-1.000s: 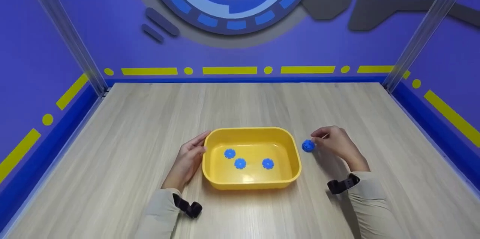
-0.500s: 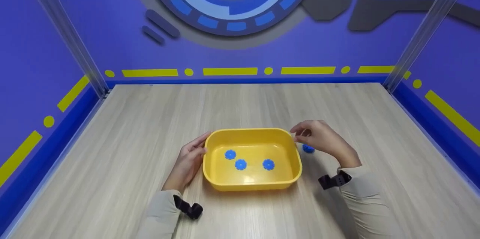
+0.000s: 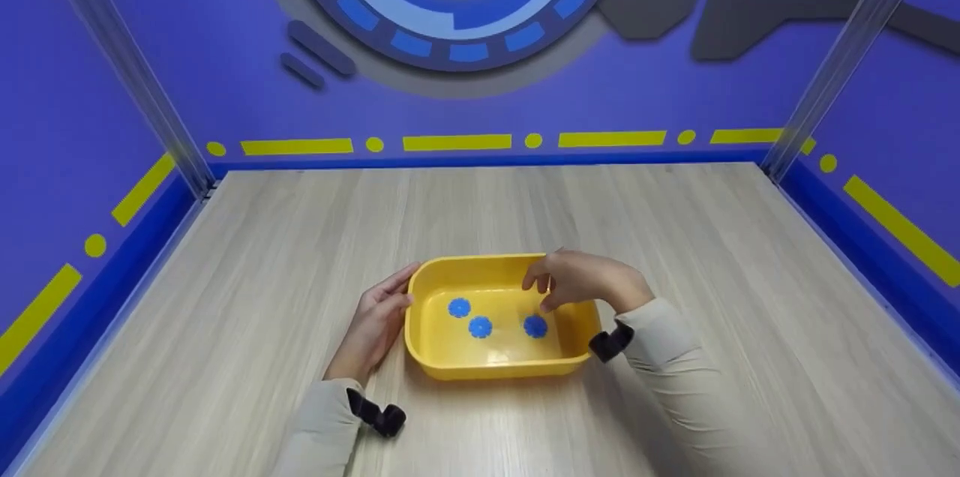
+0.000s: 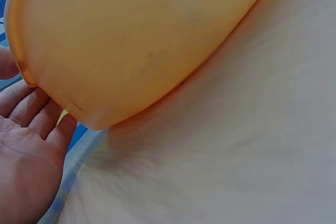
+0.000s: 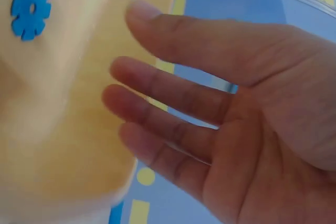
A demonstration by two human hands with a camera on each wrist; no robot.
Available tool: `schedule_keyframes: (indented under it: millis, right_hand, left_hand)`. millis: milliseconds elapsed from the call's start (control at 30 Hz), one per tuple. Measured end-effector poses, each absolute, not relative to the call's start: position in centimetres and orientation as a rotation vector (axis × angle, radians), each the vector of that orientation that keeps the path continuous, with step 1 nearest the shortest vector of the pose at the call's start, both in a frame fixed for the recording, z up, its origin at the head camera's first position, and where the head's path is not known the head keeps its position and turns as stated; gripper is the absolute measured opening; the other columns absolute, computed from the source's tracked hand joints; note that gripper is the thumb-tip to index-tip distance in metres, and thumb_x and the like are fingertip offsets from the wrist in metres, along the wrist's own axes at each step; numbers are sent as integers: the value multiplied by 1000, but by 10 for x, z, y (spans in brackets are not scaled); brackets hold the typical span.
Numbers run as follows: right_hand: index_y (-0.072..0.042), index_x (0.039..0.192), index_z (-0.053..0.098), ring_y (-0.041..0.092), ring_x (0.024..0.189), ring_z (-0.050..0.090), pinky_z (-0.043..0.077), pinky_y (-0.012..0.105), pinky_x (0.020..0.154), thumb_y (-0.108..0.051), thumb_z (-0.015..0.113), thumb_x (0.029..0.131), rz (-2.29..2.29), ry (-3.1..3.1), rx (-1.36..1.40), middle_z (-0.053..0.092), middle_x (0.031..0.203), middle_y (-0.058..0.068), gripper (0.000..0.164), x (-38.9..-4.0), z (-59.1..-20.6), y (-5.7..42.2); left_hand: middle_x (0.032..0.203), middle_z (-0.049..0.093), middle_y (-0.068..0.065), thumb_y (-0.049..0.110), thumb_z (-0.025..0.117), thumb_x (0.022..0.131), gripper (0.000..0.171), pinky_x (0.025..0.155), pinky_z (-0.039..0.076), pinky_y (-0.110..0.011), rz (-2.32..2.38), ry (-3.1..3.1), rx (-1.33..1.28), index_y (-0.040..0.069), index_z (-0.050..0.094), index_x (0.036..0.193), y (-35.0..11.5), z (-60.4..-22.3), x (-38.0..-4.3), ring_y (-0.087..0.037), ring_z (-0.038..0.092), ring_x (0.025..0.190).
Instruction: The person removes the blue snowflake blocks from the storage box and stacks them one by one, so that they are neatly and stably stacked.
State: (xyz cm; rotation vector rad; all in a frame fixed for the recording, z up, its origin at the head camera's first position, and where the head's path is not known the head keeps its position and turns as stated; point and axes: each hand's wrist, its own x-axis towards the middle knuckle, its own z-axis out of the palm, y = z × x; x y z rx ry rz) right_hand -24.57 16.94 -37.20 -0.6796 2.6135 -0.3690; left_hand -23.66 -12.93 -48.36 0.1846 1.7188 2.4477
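Observation:
A yellow plastic basin (image 3: 502, 367) rests on the wooden table, with three flat, notched blue flower-shaped discs inside. Two of them, an upper disc (image 3: 459, 307) and a lower disc (image 3: 480, 327), lie left of the middle; a third disc (image 3: 535, 326) lies to the right. My left hand (image 3: 376, 323) rests against the basin's left side, thumb at the rim and extended fingers along the outer wall. Above the right part of the basin hovers my right hand (image 3: 585, 280), fingers spread and nothing between them. Its fingertips come near the right disc.
The pale wooden table (image 3: 300, 237) extends around the basin. Purple panels (image 3: 465, 113) with yellow markings stand behind and at both sides. Dark straps with small devices sit on both wrists.
My right hand has moved left from beside the blue ball to over the basin's inside. The ball is now hidden behind the hand and arm. My left hand has stayed at the basin.

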Motion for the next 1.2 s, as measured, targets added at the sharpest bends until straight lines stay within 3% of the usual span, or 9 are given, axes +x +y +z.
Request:
schedule_keyframes:
  millis: [267,467,700,967,1200]
  right_hand:
    - [-15,117,68,17,87,58,52,37,85,-18,76,81,-297,2549,-539,68,98,2,37,-256,-379,154]
    - [-19,114,68,18,84,59,53,37,82,-18,78,78,-276,2498,-437,65,90,-3,38,-262,-384,142]
    - [-17,100,69,16,78,62,57,36,74,-13,82,73,-287,2449,-324,66,83,-1,30,-260,-397,135]
    - [-17,95,64,20,75,65,58,35,68,-8,83,70,-287,2437,-302,59,92,-1,33,-257,-398,131]
    - [-13,89,60,16,67,51,43,26,57,-4,83,69,-207,2496,-400,52,77,-1,32,-258,-406,127]
  left_hand:
    - [150,37,-23,-10,46,85,58,104,42,-24,2444,1708,165,-10,38,141,-130,-484,-236,-23,36,138]
    - [150,37,-23,-9,47,84,58,103,44,-24,2451,1706,156,-10,37,142,-131,-486,-236,-17,42,133]
    - [150,37,-23,-9,47,84,59,101,45,-23,2438,1700,148,-9,37,143,-128,-490,-233,-14,46,129]
    - [150,37,-22,-10,46,83,59,101,45,-22,2456,1686,141,-9,38,142,-128,-484,-235,-17,42,133]
    - [151,37,-21,-11,45,84,59,102,45,-23,2452,1677,137,-8,37,143,-129,-482,-237,-18,40,135]
